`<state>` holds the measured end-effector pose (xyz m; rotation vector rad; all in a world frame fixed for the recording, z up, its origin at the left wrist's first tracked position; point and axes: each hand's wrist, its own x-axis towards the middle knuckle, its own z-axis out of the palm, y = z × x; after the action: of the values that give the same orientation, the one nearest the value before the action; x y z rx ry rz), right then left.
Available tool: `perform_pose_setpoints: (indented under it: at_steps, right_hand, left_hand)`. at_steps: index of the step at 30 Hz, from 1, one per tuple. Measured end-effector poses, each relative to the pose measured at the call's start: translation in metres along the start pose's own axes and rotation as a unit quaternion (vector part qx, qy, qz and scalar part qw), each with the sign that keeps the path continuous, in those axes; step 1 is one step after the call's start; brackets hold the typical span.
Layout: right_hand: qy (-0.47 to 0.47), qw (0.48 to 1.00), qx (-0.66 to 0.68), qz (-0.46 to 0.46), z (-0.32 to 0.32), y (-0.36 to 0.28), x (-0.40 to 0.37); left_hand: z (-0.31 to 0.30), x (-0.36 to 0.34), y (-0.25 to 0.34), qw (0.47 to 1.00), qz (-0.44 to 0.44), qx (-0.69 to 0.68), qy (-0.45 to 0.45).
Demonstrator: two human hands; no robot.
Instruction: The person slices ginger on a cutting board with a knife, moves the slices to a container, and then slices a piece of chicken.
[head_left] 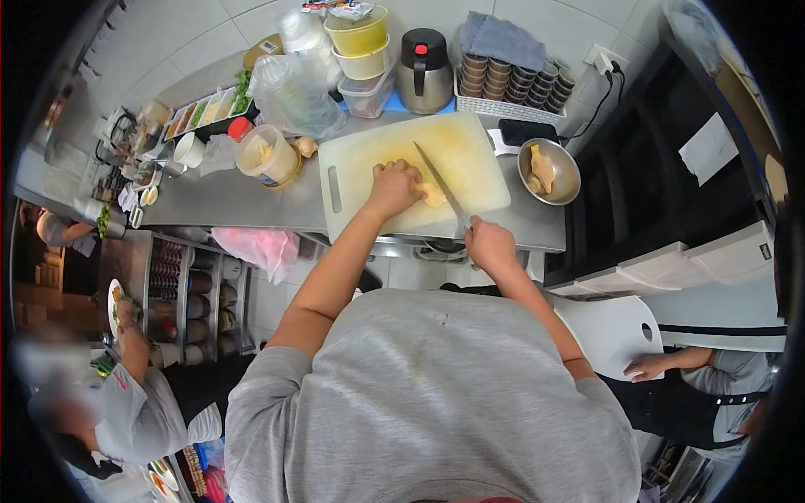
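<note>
A large kitchen knife is gripped by its handle in my right hand, at the front edge of the counter. Its blade slants up and left across the white cutting board, whose middle is stained yellow. My left hand presses curled fingers onto a pale yellow piece of chicken, just left of the blade. Part of the piece lies hidden under those fingers. To the right of the board, a steel bowl holds more chicken pieces.
Behind the board stand a steel jug, stacked tubs and a basket of small cups. A plastic container sits at left. One person carries a plate at left; another holds a white board at right.
</note>
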<state>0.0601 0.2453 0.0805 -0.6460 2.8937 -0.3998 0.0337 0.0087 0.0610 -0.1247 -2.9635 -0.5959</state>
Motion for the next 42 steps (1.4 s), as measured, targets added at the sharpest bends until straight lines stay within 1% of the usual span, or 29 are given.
perform_pose_setpoints:
  at_steps: [4,7,10,13,16,19,22,25,28,31,34,35,37,42]
  right_hand:
    - [-0.004,1.0,0.005,0.006,-0.001,0.001,0.001]
    - [-0.01,1.0,0.012,0.019,-0.002,0.001,-0.001]
    - [-0.011,0.999,0.025,0.029,-0.002,0.005,-0.002]
    - [-0.007,0.998,0.034,0.045,0.0,0.011,-0.002]
    - [-0.009,0.998,0.039,0.055,-0.001,0.015,-0.002]
    - [-0.015,0.997,0.041,0.058,-0.003,0.015,-0.002]
    - [-0.018,0.997,0.043,0.06,-0.003,0.015,-0.002]
    - [-0.02,0.998,0.04,0.054,-0.004,0.014,-0.002]
    - [-0.009,0.998,0.04,0.041,-0.002,0.016,-0.002]
    - [0.023,0.998,0.051,0.024,-0.006,0.012,-0.001]
    - [0.053,0.997,0.053,0.013,-0.012,0.001,0.003]
    - [0.062,0.997,0.051,0.009,-0.013,-0.002,0.007]
    - [0.056,0.998,0.037,-0.002,-0.005,-0.002,0.017]
    - [0.009,1.0,0.01,-0.003,0.009,-0.01,0.028]
  left_hand:
    - [0.006,0.0,0.005,0.999,0.0,0.037,0.006]
    - [0.01,0.004,0.008,0.998,-0.001,0.05,-0.024]
    - [0.012,0.004,0.009,0.998,0.009,0.049,-0.023]
    - [0.011,0.004,0.008,1.0,0.013,0.008,-0.024]
    - [0.009,0.007,0.005,0.999,-0.004,-0.027,-0.041]
    - [0.001,0.012,-0.002,0.991,-0.026,-0.12,-0.057]
    - [0.001,0.021,-0.015,0.98,-0.029,-0.178,-0.082]
    - [0.004,0.025,-0.02,0.979,-0.021,-0.183,-0.088]
    - [0.009,0.025,-0.017,0.992,-0.033,-0.065,-0.101]
    - [0.016,0.016,-0.015,0.997,0.05,0.038,0.045]
    - [0.014,0.009,-0.005,0.996,0.053,0.028,0.072]
    - [0.016,0.01,-0.003,0.997,0.044,0.014,0.059]
    - [0.023,0.01,-0.002,0.999,0.022,-0.014,0.034]
    - [0.028,0.007,-0.003,0.995,0.053,-0.038,0.079]
